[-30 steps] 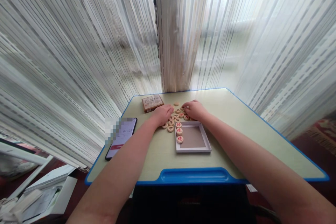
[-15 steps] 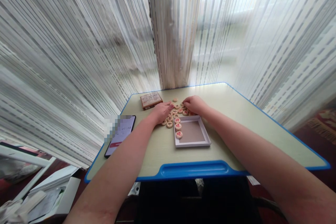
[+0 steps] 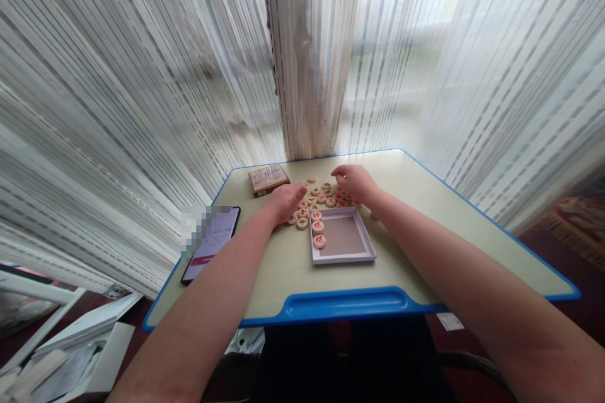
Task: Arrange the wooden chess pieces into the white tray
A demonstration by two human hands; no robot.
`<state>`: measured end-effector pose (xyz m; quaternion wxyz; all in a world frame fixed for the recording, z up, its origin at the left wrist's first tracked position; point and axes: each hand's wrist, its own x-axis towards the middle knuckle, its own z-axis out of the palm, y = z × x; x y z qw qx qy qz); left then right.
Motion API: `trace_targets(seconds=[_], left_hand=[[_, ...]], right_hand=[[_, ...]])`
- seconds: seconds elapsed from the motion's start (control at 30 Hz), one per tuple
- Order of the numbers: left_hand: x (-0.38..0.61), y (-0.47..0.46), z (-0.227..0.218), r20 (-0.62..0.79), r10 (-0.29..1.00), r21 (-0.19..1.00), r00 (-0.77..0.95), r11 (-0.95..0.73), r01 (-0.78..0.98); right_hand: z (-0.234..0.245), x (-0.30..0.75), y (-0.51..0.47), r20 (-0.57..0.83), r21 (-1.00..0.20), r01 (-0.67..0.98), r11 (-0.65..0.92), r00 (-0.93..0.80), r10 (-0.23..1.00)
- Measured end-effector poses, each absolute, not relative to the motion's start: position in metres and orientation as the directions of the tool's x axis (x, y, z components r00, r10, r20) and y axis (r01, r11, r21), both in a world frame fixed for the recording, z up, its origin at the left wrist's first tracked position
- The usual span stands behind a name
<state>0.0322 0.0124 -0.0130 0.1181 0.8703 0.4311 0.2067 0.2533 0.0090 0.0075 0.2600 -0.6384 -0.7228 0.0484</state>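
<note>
Round wooden Chinese chess pieces [image 3: 321, 199] with red or black characters lie loosely grouped at the middle of the table. My left hand [image 3: 287, 199] is at their left edge, fingers stretched out, holding nothing I can see. Over the right side of the group is my right hand [image 3: 355, 181], its fingers loosely bent and apart, with no piece visible in them; it partly hides some red pieces. Nearer me stands a shallow white box tray [image 3: 346, 259]. Three red pieces [image 3: 318, 227] form a column along its left wall.
A printed brown box [image 3: 268, 180] sits behind my left hand. At the left edge a phone [image 3: 212, 245] shows a timer. One lone piece [image 3: 312, 179] lies beyond the group. The table [image 3: 425, 201] has a blue rim, and striped curtains [image 3: 189, 63] hang behind it.
My left hand has drawn back slightly to the left. My right hand has lifted off the pieces, uncovering several. The three pieces in the tray stay put; the whole view has shifted a little.
</note>
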Motion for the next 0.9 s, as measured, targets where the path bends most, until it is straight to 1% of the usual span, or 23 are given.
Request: trace_targets(seconds=[0.1,0.17,0.23,0.27,0.33,0.4,0.47,0.53,0.57,0.6,0.63,0.73,0.8,0.9], left_hand=[[0.030,0.010,-0.010,0.272,0.817,0.364,0.509,-0.577,0.731],[0.029,0.010,-0.010,0.284,0.823,0.340,0.492,-0.567,0.751],[0.028,0.010,-0.009,0.295,0.825,0.323,0.482,-0.561,0.762],[0.028,0.010,-0.010,0.299,0.825,0.317,0.481,-0.561,0.765],[0.028,0.011,-0.010,0.302,0.819,0.297,0.488,-0.567,0.768],[0.030,0.012,-0.011,0.300,0.812,0.258,0.500,-0.574,0.778],[0.031,0.012,-0.011,0.293,0.809,0.216,0.509,-0.575,0.789],[0.033,0.011,-0.012,0.286,0.814,0.211,0.505,-0.568,0.796],[0.034,0.010,-0.012,0.285,0.820,0.227,0.496,-0.561,0.796],[0.034,0.008,-0.013,0.289,0.827,0.257,0.482,-0.552,0.793],[0.035,0.007,-0.013,0.300,0.837,0.297,0.458,-0.538,0.789],[0.035,0.000,-0.013,0.380,0.854,0.431,0.354,-0.503,0.749],[0.036,-0.004,-0.012,0.441,0.852,0.502,0.283,-0.496,0.709],[0.037,-0.008,-0.009,0.477,0.846,0.536,0.238,-0.495,0.684]], right_hand=[[0.017,0.252,0.006,0.281,-0.431,0.885,0.175,-0.052,0.958],[0.031,0.251,-0.001,0.204,-0.475,0.866,0.155,-0.063,0.977],[0.047,0.249,-0.013,0.085,-0.507,0.854,0.118,-0.087,0.993],[0.054,0.248,-0.020,0.062,-0.521,0.846,0.116,-0.098,0.993],[0.062,0.249,-0.036,0.091,-0.555,0.825,0.110,-0.072,0.993],[0.061,0.252,-0.049,0.120,-0.571,0.813,0.113,-0.054,0.991],[0.051,0.258,-0.056,0.195,-0.570,0.813,0.122,-0.011,0.981],[0.037,0.265,-0.057,0.289,-0.549,0.829,0.106,0.070,0.955],[0.031,0.269,-0.056,0.332,-0.515,0.851,0.101,0.089,0.939],[0.026,0.271,-0.054,0.361,-0.455,0.882,0.125,0.054,0.931],[0.022,0.273,-0.053,0.375,-0.397,0.897,0.195,-0.036,0.926],[0.016,0.272,-0.051,0.343,-0.372,0.860,0.350,-0.222,0.913],[0.015,0.269,-0.052,0.329,-0.363,0.831,0.421,-0.309,0.892],[0.011,0.265,-0.054,0.302,-0.331,0.812,0.481,-0.391,0.869]])
